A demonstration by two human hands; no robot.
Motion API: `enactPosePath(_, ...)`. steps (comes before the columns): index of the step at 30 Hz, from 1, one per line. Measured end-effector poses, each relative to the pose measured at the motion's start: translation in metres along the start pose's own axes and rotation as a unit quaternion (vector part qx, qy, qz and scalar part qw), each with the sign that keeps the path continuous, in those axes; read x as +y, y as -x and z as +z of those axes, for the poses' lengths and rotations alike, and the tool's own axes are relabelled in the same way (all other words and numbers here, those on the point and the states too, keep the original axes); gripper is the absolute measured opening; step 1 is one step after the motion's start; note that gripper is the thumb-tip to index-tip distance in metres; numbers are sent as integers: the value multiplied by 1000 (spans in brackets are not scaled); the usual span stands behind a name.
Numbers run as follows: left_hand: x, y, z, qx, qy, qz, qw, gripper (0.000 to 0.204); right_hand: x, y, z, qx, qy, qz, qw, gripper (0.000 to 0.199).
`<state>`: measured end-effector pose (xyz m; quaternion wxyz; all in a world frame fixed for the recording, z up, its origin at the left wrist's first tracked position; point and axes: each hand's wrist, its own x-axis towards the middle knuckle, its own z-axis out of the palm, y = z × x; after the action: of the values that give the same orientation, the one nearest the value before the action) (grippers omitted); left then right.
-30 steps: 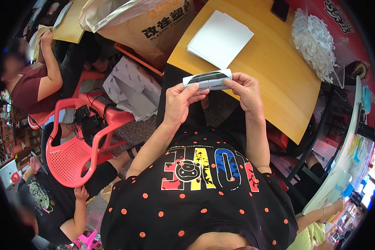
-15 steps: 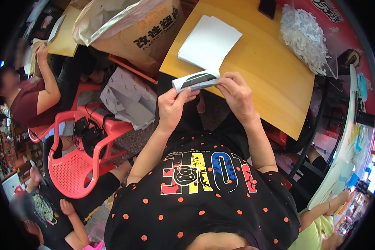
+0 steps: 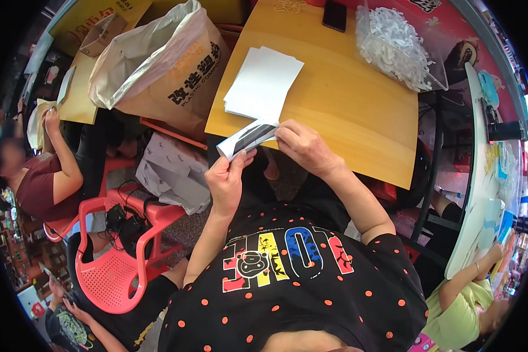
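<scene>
My fingers (image 3: 240, 159) on the left hand (image 3: 226, 182) are clamped on the lower end of a small folded card (image 3: 246, 138), thumb up along its face, and the fingers of my right hand (image 3: 302, 146) pinch its upper end; the card is held in the air just off the near edge of the tabletop (image 3: 346, 111), touching nothing but me.

Going down in size: the yellow tabletop, the big paper sack (image 3: 158, 64) leaning off its left edge, the red plastic chair (image 3: 114, 258) lower left, the clear tub of white pieces (image 3: 402, 47) at the far right corner, the stack of white sheets (image 3: 264, 82) near the near-left corner, the dark phone (image 3: 335, 14) at the far edge, then the card.

The risk I see: the card is glossy and held only by its ends, so a slack pinch could let it slip to the floor, and pressing unevenly could crease it crooked. The sheet stack sits close to the edge, so my wrist could nudge it off.
</scene>
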<state>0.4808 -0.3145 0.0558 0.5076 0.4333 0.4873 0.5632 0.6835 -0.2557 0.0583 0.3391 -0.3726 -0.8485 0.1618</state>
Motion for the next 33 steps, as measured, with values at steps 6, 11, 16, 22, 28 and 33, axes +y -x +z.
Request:
enactPosePath(6, 0, 3, 1, 6, -9, 13, 1000, 22, 2, 0, 2, 6, 6, -29, 1000, 15)
enactPosePath(11, 1, 4, 2, 11, -71, 46, 996, 20, 1, 0, 7, 19, -29, -13, 999, 11)
enactPosePath(16, -1, 5, 1, 15, -66, 55, 996, 19, 1, 1, 10, 10, -34, 5, 999, 12)
enactPosePath(22, 0, 5, 2, 30, -29, 56, 998, 19, 1, 1, 13, 3, -17, 3, 1000, 19)
enactPosePath(28, -7, 5, -5, 35, -62, 89, 993, 18, 2, 2, 12, 10, -135, 118, 984, 11)
enactPosePath(33, -4, 3, -9, 15, -135, 155, 979, 16, 10, -5, -10, -41, -269, 310, 911, 20)
